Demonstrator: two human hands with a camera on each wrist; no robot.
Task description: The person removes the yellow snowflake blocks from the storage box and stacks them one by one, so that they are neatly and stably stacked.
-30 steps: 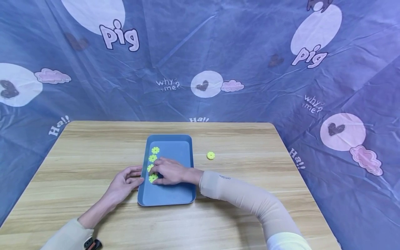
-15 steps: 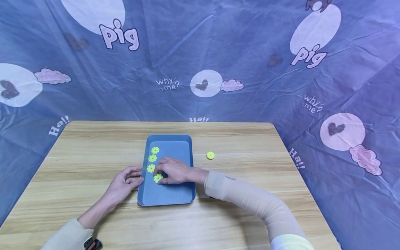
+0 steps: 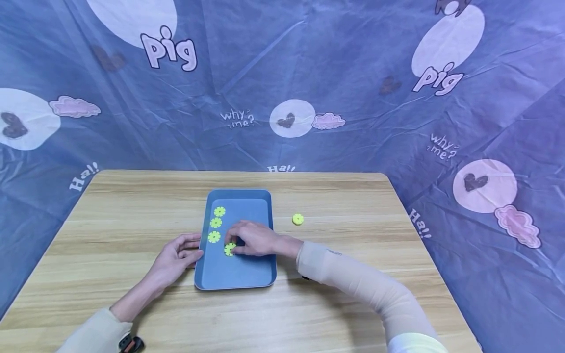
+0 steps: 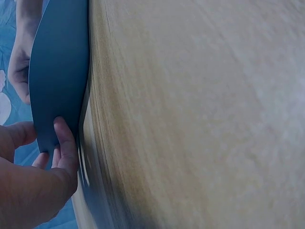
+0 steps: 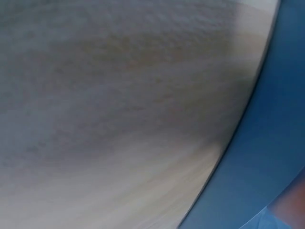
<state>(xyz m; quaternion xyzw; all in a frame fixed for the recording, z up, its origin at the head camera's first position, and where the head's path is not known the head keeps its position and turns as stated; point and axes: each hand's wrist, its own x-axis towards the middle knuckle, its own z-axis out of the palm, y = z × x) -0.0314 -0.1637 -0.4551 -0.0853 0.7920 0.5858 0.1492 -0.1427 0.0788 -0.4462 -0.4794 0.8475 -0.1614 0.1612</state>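
A blue rectangular tray [image 3: 251,272] lies on the wooden table. At its left rim is my left hand [image 3: 173,260]; in the left wrist view the thumb [image 4: 21,133] meets the rim while fingers [image 4: 66,143] lie against the outer wall. My right hand [image 3: 256,239], over the middle of the tray, pinches a yellow-green notched disc [image 3: 229,250] between thumb and fingers. Three similar notched discs, the top one [image 3: 219,211], the middle one [image 3: 215,222] and the lower one [image 3: 214,237], form a column along the tray's left side.
To the right of the tray, a yellow round piece [image 3: 297,219], thicker-looking than the single discs, sits on the table [image 3: 344,245]. A blue printed cloth [image 3: 247,147] hangs behind the table and along its sides.
My right hand has drawn the lowest notched disc rightward, away from the column, toward the tray's middle. The left hand has stayed at the rim.
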